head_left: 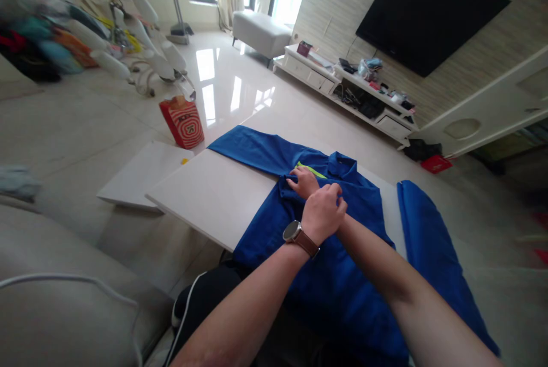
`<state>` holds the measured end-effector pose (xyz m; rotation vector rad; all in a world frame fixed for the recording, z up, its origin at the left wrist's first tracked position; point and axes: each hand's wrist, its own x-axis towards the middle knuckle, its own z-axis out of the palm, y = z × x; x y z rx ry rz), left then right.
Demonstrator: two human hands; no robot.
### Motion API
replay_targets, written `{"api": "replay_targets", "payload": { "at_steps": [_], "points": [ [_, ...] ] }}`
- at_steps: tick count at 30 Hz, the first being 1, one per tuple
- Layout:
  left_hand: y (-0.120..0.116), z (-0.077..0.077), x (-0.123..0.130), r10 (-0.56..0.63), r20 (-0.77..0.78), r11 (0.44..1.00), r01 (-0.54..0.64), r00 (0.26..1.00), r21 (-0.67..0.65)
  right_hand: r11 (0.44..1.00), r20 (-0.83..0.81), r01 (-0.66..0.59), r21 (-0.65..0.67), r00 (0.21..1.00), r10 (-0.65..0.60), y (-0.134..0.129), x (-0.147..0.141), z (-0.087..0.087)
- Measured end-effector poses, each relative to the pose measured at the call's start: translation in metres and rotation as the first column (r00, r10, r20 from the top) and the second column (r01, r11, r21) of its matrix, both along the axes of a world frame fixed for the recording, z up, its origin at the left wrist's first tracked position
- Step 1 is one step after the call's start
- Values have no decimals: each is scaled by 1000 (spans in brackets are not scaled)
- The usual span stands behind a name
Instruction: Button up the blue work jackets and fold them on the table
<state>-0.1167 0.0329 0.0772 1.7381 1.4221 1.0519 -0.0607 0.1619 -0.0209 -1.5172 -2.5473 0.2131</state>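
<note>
A blue long-sleeved shirt (355, 275) lies over a white board-like tabletop (214, 196), one sleeve stretched to the far left and the other at the right. A yellow-green strip (314, 170) shows on its chest. My forearms cross. My left hand (324, 210), with a brown-strapped watch (295, 233) at the wrist, lies over my right wrist, its curled fingers pinching blue cloth. My right hand (305, 182) reaches beneath it to the left, its fingers closed on the shirt near the left sleeve's shoulder. Its palm is hidden.
Left of the tabletop, a red paper bag (184, 121) stands on the floor near a low white panel (145, 176). A pale sofa (85, 298) with a white cable borders the lower left. Farther off are a grey bench (261, 33) and a white TV cabinet (308, 73).
</note>
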Motion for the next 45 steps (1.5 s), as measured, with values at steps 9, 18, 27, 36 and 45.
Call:
{"api": "replay_targets", "payload": {
  "at_steps": [9,18,27,36,45],
  "points": [
    [11,0,-32,49,41,999,-49,998,-6,984,-54,-171,-47,984,169,22,-149,-49],
    [11,3,-40,44,135,999,-46,990,12,980,278,-198,-33,940,200,19,-93,1],
    [9,5,-28,23,145,1000,-21,989,-19,950,162,-310,45,940,299,-27,-155,-2],
    [8,5,-42,49,150,999,-46,987,-19,962,26,-270,-35,962,271,-33,-230,-37],
    [8,9,-40,-78,329,928,-52,941,369,989,-967,104,-101,222,-122,81,-88,67]
  ]
}}
